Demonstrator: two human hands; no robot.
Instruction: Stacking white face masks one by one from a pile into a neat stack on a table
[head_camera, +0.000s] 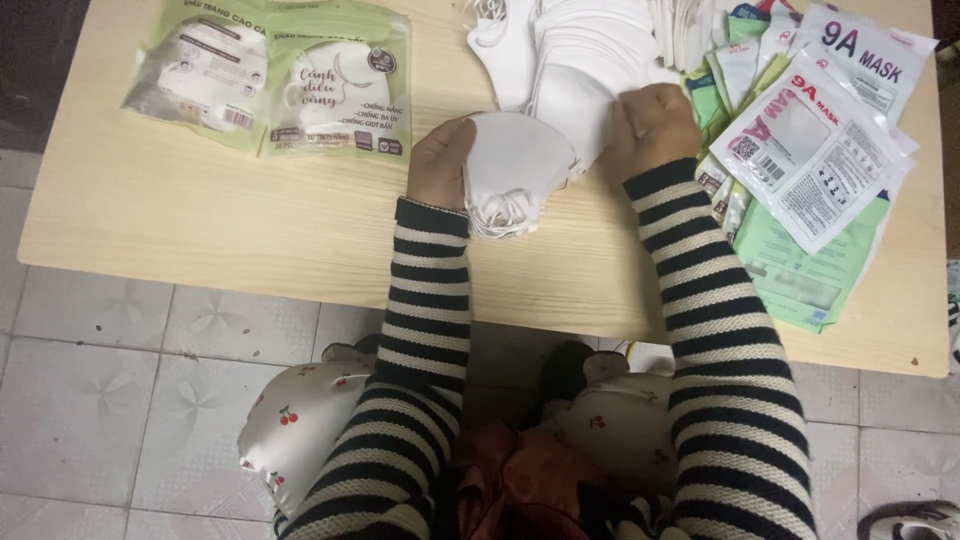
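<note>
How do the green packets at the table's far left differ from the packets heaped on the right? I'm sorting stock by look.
The green packets are two, lying side by side and flat, each with a white mask inside. The packets on the right are many, overlapping in a loose heap; the top ones are mostly white and look empty. The right hand is nearer the heap. Both kinds are glossy plastic mask bags.

sleeves (425, 300): black-and-cream stripes, ribbed knit | lap: cream cherry-print padding (300, 420)
</note>
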